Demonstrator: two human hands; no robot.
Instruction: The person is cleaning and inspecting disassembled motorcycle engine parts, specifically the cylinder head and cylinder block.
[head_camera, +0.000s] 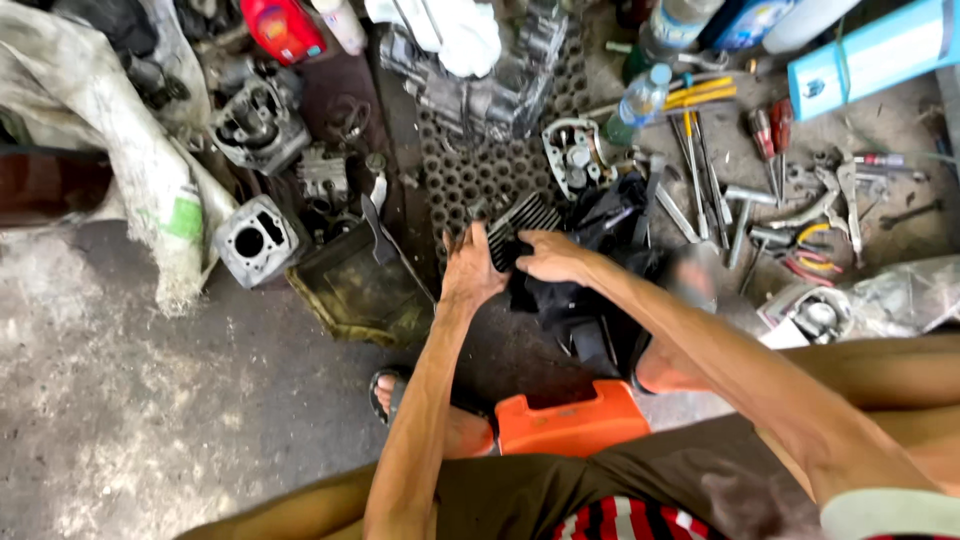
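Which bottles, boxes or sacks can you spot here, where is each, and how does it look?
Red jug: top left, squat.
Clear plastic bottle: top centre, blue cap.
Light-blue box: top right, long.
White sack: left, green patch.
Orange case: between the feet, flat.

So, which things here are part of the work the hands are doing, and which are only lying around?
In hand:
- left hand and right hand, both on the black finned part
- black cloth under it

Lying about:
- grey cylinder block
- dirty oil tray
- screwdrivers
- pliers
- water bottle
- orange stool
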